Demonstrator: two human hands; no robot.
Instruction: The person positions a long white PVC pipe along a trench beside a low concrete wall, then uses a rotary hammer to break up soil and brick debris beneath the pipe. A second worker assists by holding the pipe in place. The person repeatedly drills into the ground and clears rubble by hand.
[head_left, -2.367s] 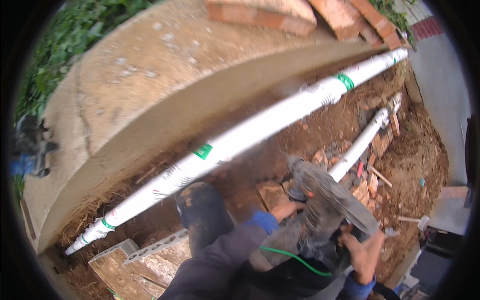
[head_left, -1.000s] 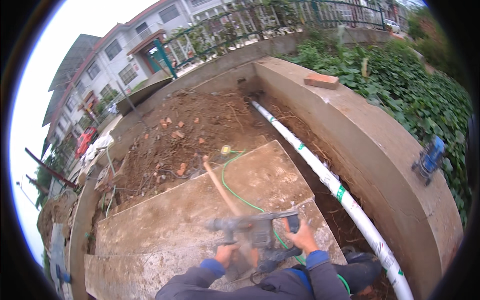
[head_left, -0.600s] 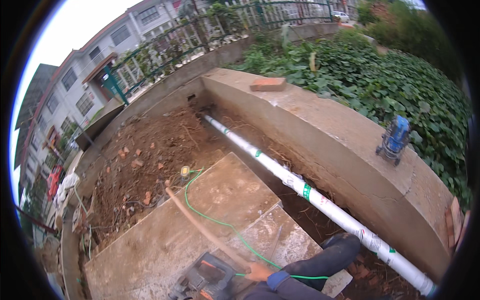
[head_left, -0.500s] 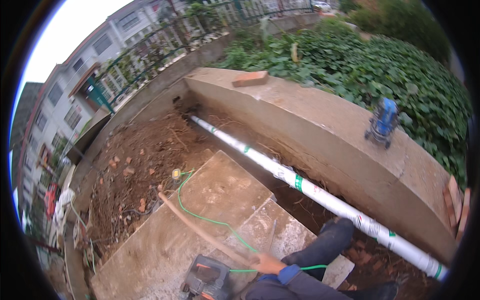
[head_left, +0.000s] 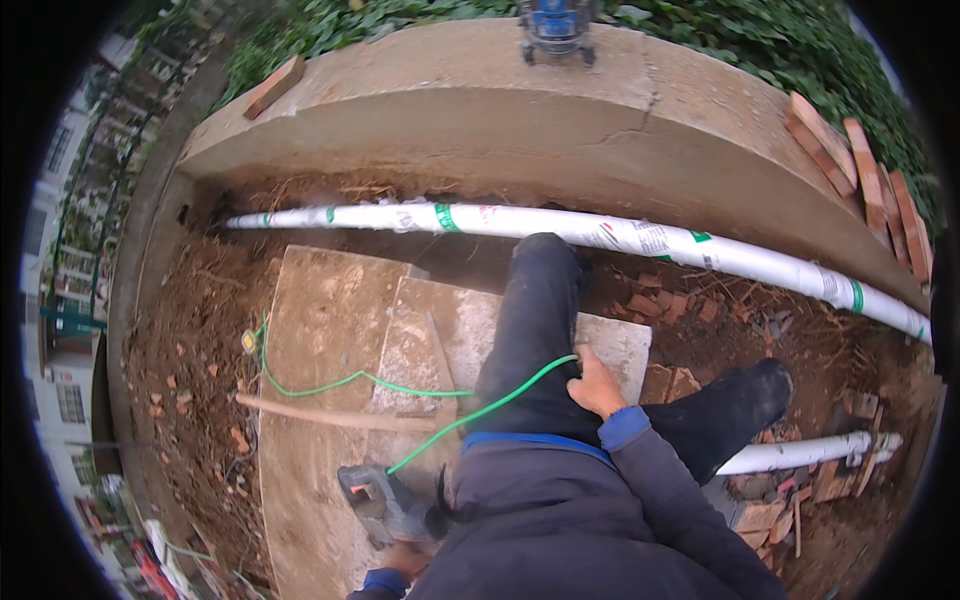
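Observation:
My left hand [head_left: 403, 560] grips a grey power tool [head_left: 385, 503] low over the concrete slab [head_left: 320, 330], at the lower edge of the view. A green cable [head_left: 470, 415] runs from the tool up to my right hand [head_left: 595, 383]. That hand lies on my dark-trousered thigh [head_left: 530, 330] with its fingers closed over the cable. More green cable loops left across the slab to a small yellow plug [head_left: 248, 341]. A wooden handle [head_left: 330, 415] lies across the slab.
A long white pipe [head_left: 560, 228] lies along the foot of a curved concrete wall [head_left: 560, 110]. A shorter white pipe [head_left: 800, 452] lies at right among brick rubble. Red bricks [head_left: 860, 165] and a blue device [head_left: 556, 22] sit on the wall. Loose earth lies left.
The view has swung from the open site and buildings down to the wall and pipe. The tool, earlier held in front with both hands, is now low in my left hand; my right hand is on my thigh.

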